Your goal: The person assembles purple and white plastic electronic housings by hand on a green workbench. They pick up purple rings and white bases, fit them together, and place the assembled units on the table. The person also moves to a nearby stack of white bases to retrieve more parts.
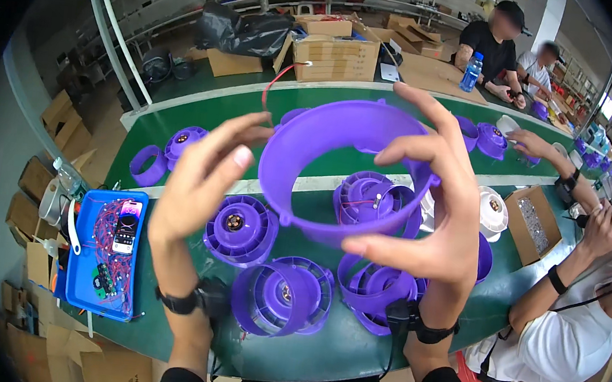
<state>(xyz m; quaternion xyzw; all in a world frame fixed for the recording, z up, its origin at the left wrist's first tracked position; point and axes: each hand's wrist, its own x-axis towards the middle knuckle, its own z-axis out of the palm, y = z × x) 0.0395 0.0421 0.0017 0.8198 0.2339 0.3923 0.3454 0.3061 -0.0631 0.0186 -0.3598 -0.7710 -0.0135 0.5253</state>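
In front of me, above the bench, my right hand [440,211] grips a purple plastic ring [317,225], the thumb outside its near wall and a finger reaching inside. My left hand [204,177] is beside the ring's left rim, thumb and fingers apart; whether it touches is unclear. A red wire [276,83] with a white connector rises by those fingertips; its lower end is hidden. Below the hands sit purple fan housings [236,223] with round centres. Another loose ring [265,312] leans on one of them.
At left, a blue tray [140,249] holds red wires, a phone [126,227] and a green circuit board [101,280]. A cardboard box [545,243] of small parts stands right. Cartons [333,59] and a blue-capped bottle [471,71] are across. A co-worker's arms [571,268] work close on the right.
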